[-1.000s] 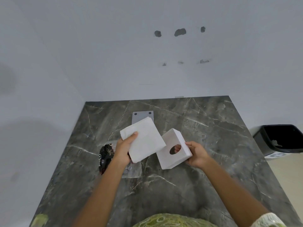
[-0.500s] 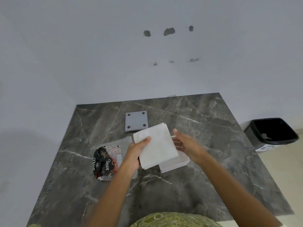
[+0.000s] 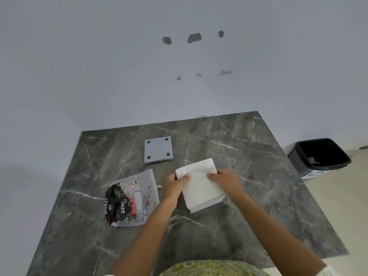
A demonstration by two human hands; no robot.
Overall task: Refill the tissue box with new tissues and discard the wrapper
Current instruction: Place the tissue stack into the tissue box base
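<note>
A white stack of tissues [image 3: 199,184] lies over the white tissue box [image 3: 216,202], which rests on the dark marble table [image 3: 249,156] and shows only at its near right edge. My left hand [image 3: 174,186] grips the stack's left side with the thumb on top. My right hand [image 3: 226,180] presses on the stack's right side. The empty plastic wrapper [image 3: 131,200], clear with black and red print, lies flat to the left of my left hand.
A grey square plate [image 3: 158,149] with dark round feet at its corners lies behind the stack. A black waste bin [image 3: 320,156] stands on the floor beyond the table's right edge. A pale wall rises behind the table.
My right hand set the box down on the table and moved onto the tissues. My left hand brought the stack down over the box. The view shifted left.
</note>
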